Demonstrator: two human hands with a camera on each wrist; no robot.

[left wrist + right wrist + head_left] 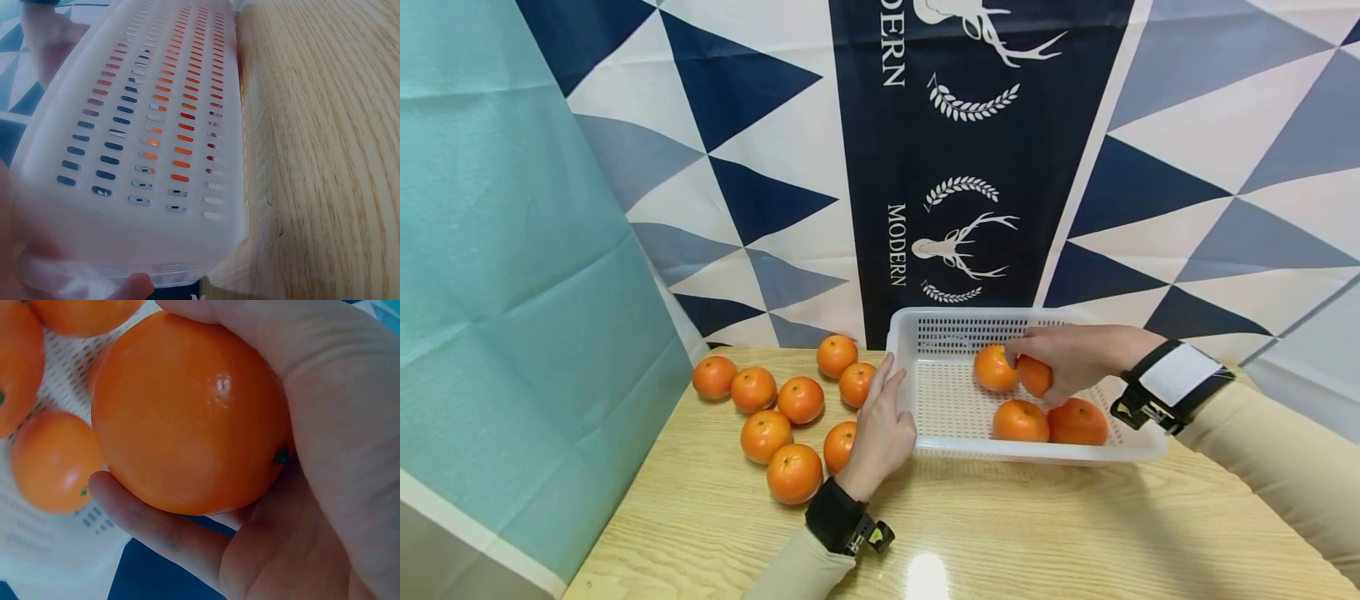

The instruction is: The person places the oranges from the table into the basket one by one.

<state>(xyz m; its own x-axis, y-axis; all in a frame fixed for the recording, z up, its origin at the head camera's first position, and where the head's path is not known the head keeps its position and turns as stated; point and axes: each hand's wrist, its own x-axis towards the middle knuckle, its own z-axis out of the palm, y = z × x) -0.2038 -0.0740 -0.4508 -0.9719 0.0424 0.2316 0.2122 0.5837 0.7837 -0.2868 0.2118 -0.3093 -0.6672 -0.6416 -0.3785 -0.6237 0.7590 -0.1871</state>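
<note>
And gripping an orange point(1035, 377) now in the right hand point(1075, 358), with thumb and fingers curled round it, right over the middle of the white basket point(936, 396); impossible to tell whether resting in there or held just clear. Spotting a second orange point(995, 369) close in at nine o'clock of that fruit, a third orange point(1021, 422) near half past six, a fourth orange point(1082, 423) between four and five. Over to the left hand point(883, 429), holding the basket at its nine o'clock end, with fingers along the edge. Counting eight loose oranges point(795, 473) out towards nine o'clock, scattered on the wooden table point(977, 525). Up at twelve o'clock, catching the patterned backdrop point(962, 150) in blue, grey and white.
</note>
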